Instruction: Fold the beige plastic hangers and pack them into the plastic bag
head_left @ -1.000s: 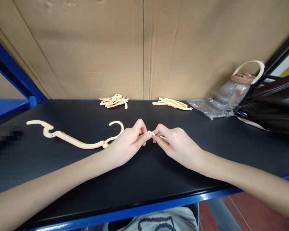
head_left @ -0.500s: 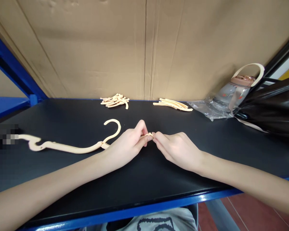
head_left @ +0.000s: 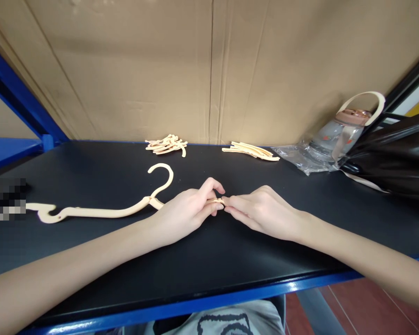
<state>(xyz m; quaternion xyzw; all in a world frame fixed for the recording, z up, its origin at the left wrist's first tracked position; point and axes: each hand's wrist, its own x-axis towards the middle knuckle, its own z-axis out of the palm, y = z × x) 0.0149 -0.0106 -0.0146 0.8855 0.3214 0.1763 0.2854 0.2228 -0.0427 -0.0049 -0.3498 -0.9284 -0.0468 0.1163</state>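
A cream clothes hanger (head_left: 104,212) lies across the black tabletop, its hook pointing away from me. My left hand (head_left: 188,211) is closed around its right arm, covering much of that side. The end of this arm (head_left: 220,201) shows between my fingertips. My right hand (head_left: 265,211) has its thumb and fingers pinched at that same end, close against the left fingertips. Whether a separate small piece sits in the right pinch is hidden. At the far left, the hanger's other end runs into a blurred patch.
Behind my hands lie a heap of short cream curved pieces (head_left: 167,144) and a stack of longer cream strips (head_left: 251,150). A clear drinking bottle (head_left: 337,132) with a handle stands on plastic wrap (head_left: 298,158), beside a black bag (head_left: 391,160). Cardboard (head_left: 143,70) closes off the back.
The hanger has turned slightly, its hook shifting a little away from me. My right hand has moved slightly right, and my left index finger has lifted off the hanger's end.
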